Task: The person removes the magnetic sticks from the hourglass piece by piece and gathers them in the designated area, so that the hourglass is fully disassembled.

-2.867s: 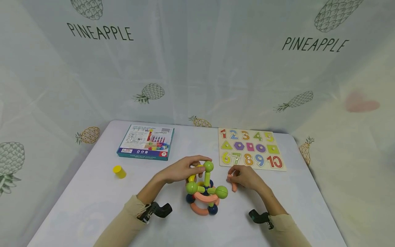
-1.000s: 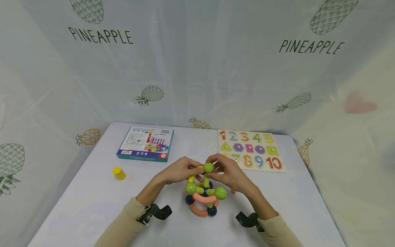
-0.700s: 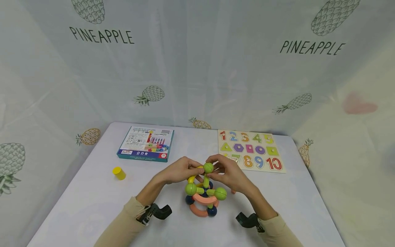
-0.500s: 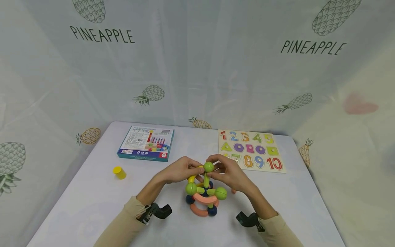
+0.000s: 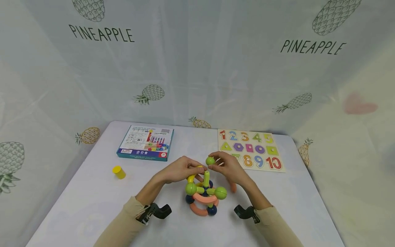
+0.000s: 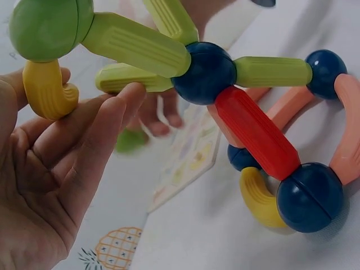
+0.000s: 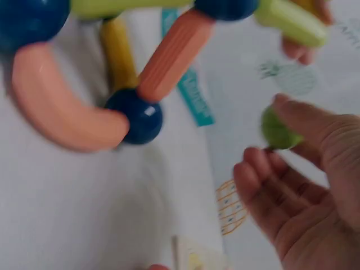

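A magnetic ball-and-stick structure stands on the table, with a coral ring point(image 5: 199, 211) and navy balls at its base. Three light green sticks spread from a navy ball point(image 6: 205, 73) on top; a red stick point(image 6: 257, 132) runs down from it. My left hand point(image 5: 180, 170) pinches a yellow curved stick point(image 6: 49, 93), whose other end meets a green ball point(image 5: 191, 188). Between the thumb and fingers of my right hand point(image 5: 230, 168) is a loose green ball point(image 5: 210, 160), just above the bare tip of the upright green stick point(image 5: 206, 179). Another green ball point(image 5: 220, 192) caps the right-hand stick.
A coral curved stick point(image 5: 232, 187) lies beside the structure, under my right wrist. Behind it is a number-and-shape puzzle board point(image 5: 260, 158). To the left are a yellow cylinder point(image 5: 119, 172) and a flat toy box point(image 5: 145, 143).
My right hand has left the coral stick on the table and moved to the top green ball. That ball is now lifted off the upright stick. My left hand keeps its hold.
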The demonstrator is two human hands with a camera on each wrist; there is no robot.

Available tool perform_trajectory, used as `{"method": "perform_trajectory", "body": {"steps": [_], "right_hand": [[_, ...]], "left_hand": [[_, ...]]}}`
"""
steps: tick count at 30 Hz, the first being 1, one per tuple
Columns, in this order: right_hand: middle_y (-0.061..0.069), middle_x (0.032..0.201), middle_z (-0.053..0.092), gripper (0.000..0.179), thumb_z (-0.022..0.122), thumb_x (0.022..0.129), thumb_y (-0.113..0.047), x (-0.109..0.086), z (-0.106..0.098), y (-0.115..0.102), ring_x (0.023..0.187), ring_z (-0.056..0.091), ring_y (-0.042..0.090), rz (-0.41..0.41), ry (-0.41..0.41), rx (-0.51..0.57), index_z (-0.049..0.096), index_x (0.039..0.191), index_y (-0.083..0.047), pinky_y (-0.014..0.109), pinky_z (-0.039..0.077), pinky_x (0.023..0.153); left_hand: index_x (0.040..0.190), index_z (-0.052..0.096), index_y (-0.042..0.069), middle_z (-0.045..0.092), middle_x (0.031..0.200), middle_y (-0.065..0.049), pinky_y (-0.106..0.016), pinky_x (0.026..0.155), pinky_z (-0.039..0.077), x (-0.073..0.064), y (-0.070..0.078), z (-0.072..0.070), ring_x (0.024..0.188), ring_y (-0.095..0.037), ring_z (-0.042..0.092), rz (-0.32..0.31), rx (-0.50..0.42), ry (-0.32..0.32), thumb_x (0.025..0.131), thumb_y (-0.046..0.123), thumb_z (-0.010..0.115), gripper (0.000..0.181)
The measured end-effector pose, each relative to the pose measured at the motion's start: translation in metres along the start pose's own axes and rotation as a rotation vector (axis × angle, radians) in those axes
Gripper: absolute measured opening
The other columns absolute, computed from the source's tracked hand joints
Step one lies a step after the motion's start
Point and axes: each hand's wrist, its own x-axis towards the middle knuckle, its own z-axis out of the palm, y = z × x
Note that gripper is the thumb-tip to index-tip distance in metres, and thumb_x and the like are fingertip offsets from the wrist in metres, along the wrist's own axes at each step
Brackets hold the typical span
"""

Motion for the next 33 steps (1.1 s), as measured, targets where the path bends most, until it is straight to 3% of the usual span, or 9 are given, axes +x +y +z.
{"method": "perform_trajectory", "body": {"steps": [3,8,14,23,28,33], "right_hand": [[-0.005,0.101,0.066,0.037,0.075,0.092,-0.031,0.011,0.008,0.011,0.087,0.062,0.012,0.030,-0.083,-0.094,0.068,0.126,-0.018,0.030,0.054,0.077],[-0.004,0.093,0.065,0.035,0.069,0.097,-0.029,0.032,0.026,0.017,0.081,0.059,0.012,0.036,-0.221,-0.160,0.067,0.129,-0.017,0.031,0.051,0.072],[-0.003,0.094,0.066,0.033,0.065,0.099,-0.020,0.044,0.035,0.021,0.080,0.058,0.013,0.041,-0.275,-0.171,0.064,0.132,-0.018,0.030,0.050,0.070],[-0.003,0.096,0.066,0.042,0.066,0.099,-0.028,0.041,0.034,0.022,0.081,0.058,0.014,0.085,-0.298,-0.152,0.060,0.139,-0.019,0.031,0.049,0.072],[-0.002,0.095,0.065,0.052,0.071,0.095,-0.033,0.035,0.016,0.015,0.081,0.058,0.015,0.122,-0.259,-0.149,0.057,0.142,-0.016,0.032,0.049,0.071],[-0.005,0.095,0.065,0.038,0.069,0.096,-0.034,0.025,-0.008,0.006,0.081,0.059,0.013,0.079,-0.184,-0.122,0.065,0.131,-0.018,0.030,0.050,0.069]], "left_hand": [[0.111,0.077,0.017,0.076,0.105,-0.001,-0.031,0.081,0.054,0.000,0.000,0.001,0.094,-0.029,0.075,0.011,0.005,-0.005,0.102,0.037,0.058,0.028],[0.106,0.077,0.018,0.077,0.103,0.000,-0.032,0.078,0.054,-0.002,-0.001,-0.001,0.092,-0.027,0.075,0.026,0.009,-0.005,0.103,0.036,0.058,0.027],[0.109,0.077,0.018,0.075,0.112,0.001,-0.036,0.086,0.055,0.001,0.000,0.000,0.094,-0.030,0.074,0.026,0.013,-0.010,0.103,0.036,0.058,0.027],[0.117,0.076,0.021,0.074,0.112,0.003,-0.032,0.081,0.056,0.000,-0.002,0.001,0.094,-0.033,0.074,0.017,0.005,-0.018,0.102,0.039,0.058,0.029],[0.115,0.076,0.019,0.075,0.110,0.000,-0.032,0.083,0.056,0.001,-0.002,0.001,0.090,-0.031,0.075,0.009,0.000,-0.012,0.102,0.041,0.058,0.031],[0.120,0.074,0.015,0.073,0.116,-0.003,-0.030,0.084,0.054,0.002,-0.002,0.001,0.084,-0.026,0.076,-0.015,-0.034,-0.010,0.102,0.038,0.060,0.033]]}}
